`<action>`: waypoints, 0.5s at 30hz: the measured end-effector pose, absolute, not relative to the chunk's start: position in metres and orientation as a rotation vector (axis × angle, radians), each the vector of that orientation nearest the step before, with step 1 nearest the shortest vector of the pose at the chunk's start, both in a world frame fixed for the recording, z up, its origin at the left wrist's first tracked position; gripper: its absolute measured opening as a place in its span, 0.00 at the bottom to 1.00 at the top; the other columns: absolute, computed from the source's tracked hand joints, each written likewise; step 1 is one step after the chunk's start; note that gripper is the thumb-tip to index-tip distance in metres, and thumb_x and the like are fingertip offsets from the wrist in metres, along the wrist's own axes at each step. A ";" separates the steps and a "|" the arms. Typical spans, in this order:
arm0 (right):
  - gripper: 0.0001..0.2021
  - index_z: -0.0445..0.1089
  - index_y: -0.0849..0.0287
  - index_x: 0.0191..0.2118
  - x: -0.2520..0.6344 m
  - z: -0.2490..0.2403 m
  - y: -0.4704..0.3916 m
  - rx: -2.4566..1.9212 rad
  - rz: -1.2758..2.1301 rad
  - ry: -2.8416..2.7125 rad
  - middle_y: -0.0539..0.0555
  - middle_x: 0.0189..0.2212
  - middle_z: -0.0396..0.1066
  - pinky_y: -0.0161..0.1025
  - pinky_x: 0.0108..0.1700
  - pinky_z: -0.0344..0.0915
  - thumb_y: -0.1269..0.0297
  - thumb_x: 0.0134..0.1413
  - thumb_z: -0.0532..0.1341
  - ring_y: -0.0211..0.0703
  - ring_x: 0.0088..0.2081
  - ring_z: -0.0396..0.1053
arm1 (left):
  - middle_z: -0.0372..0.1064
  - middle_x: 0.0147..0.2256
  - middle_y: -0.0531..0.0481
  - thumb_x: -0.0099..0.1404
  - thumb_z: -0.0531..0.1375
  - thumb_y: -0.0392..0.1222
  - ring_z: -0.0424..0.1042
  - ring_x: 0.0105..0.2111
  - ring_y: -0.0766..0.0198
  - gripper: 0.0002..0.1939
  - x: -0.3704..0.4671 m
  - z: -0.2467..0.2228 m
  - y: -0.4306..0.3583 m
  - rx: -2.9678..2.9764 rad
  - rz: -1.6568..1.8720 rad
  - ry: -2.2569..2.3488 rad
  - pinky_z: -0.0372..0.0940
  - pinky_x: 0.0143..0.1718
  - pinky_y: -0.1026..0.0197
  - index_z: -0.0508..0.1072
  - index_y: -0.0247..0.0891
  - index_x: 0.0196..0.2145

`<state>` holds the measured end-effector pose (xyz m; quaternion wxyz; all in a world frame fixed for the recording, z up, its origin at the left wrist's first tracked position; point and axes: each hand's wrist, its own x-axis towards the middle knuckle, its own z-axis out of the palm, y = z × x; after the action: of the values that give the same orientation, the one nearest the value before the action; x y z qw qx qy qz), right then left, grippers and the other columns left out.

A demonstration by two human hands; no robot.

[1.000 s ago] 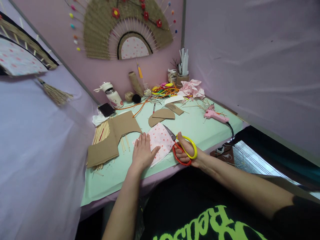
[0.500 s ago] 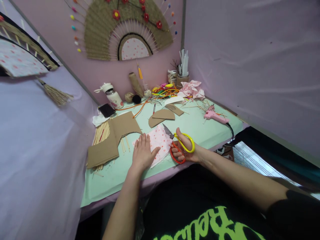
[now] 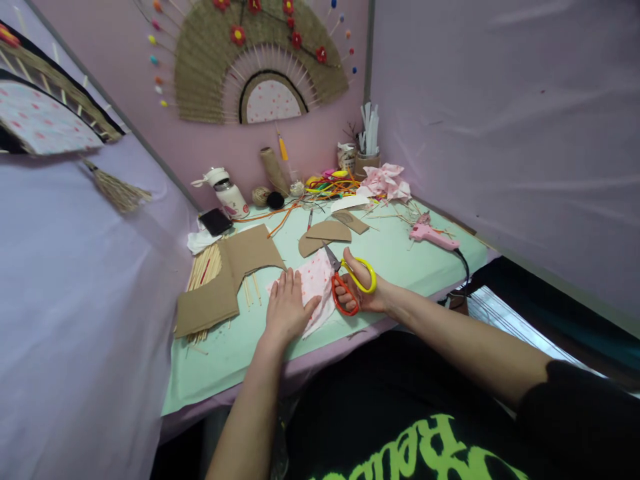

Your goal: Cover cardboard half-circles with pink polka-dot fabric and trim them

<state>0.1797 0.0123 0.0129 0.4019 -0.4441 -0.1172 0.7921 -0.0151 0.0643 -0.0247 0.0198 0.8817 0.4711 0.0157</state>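
My left hand point(image 3: 289, 308) lies flat with fingers spread on the left part of a pink fabric piece point(image 3: 314, 279) with red dots, pressing it to the table. In my right hand point(image 3: 356, 288) is a pair of scissors point(image 3: 370, 275) with one yellow and one red handle loop. Their blades point up and to the left over the fabric's right edge; whether they are cutting into it I cannot tell. Just beyond the fabric lie cut cardboard pieces point(image 3: 330, 231). Left of my left hand are larger brown cardboard sheets point(image 3: 207, 310).
Thin wooden sticks point(image 3: 204, 265) lie under the cardboard at left. A white bottle point(image 3: 230, 195) and a black phone-like object point(image 3: 215, 222) stand behind. Crumpled pink fabric point(image 3: 385, 181) is at the back right, near a pink glue gun point(image 3: 434, 236) with a cord. A decorated fan point(image 3: 260, 63) hangs on the wall.
The scissors in my right hand have moved left and slightly up over the fabric, whose right side looks more folded. My left hand stays in place on the fabric.
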 end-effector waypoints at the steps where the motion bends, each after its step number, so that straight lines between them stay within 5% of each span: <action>1: 0.38 0.57 0.58 0.24 0.179 0.012 0.013 -1.126 1.984 -0.299 0.47 0.14 0.56 0.28 0.13 0.50 0.23 0.46 0.36 0.31 0.13 0.50 | 0.40 0.69 0.36 0.69 0.45 0.60 0.40 0.69 0.47 0.40 -0.015 -0.025 0.064 2.735 0.046 1.464 0.43 0.67 0.43 0.48 0.26 0.67; 15: 0.32 0.53 0.57 0.22 0.175 0.010 0.010 -1.155 1.812 -0.343 0.42 0.11 0.50 0.23 0.08 0.43 0.29 0.54 0.44 0.25 0.10 0.42 | 0.41 0.68 0.35 0.69 0.45 0.62 0.40 0.69 0.48 0.41 -0.015 -0.025 0.064 2.722 0.092 1.444 0.44 0.66 0.45 0.49 0.27 0.67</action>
<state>0.1747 0.0098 0.0101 0.4643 -0.4702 -0.1395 0.7375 -0.0152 0.0641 -0.0253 0.0296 0.8826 0.4683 0.0299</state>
